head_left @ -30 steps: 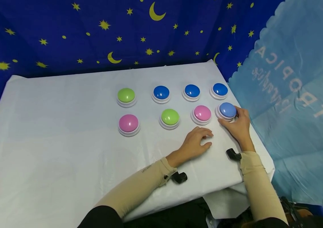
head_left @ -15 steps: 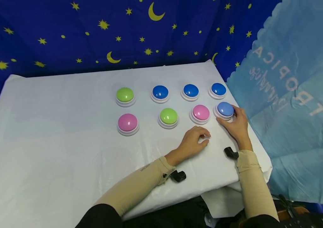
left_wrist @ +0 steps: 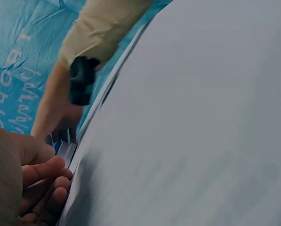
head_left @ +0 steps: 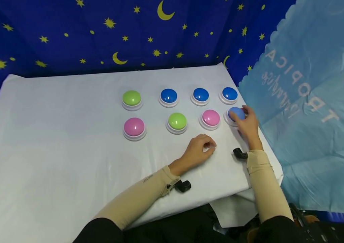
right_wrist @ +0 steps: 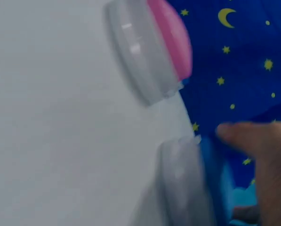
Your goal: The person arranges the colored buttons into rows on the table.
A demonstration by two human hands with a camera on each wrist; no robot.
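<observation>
In the head view, my right hand (head_left: pixel 248 125) is at a light blue dome push button (head_left: pixel 237 111) on a white base, at the right end of the near row. Its thumb lies over the dome's near side, with the fingers at the far right side. The right wrist view, blurred, has the straight thumb (right_wrist: pixel 248 136) by the dome's edge, above the white base (right_wrist: pixel 182 181). My left hand (head_left: pixel 197 149) hangs loosely curled over the table in front of the pink button (head_left: pixel 211 117), holding nothing. In the left wrist view its fingers (left_wrist: pixel 46 172) show at lower left.
Beside the light blue button stand a green button (head_left: pixel 177 121) and another pink one (head_left: pixel 134 127). Behind them are a green (head_left: pixel 131 98) and several dark blue buttons (head_left: pixel 201 94). A white cloth covers the table (head_left: pixel 53 135). Starry and light blue curtains (head_left: pixel 320 152) border it.
My right hand has shifted from the light blue button's base up onto its dome, the thumb moving over the top. My left hand has drawn slightly left, its fingers curling a little more.
</observation>
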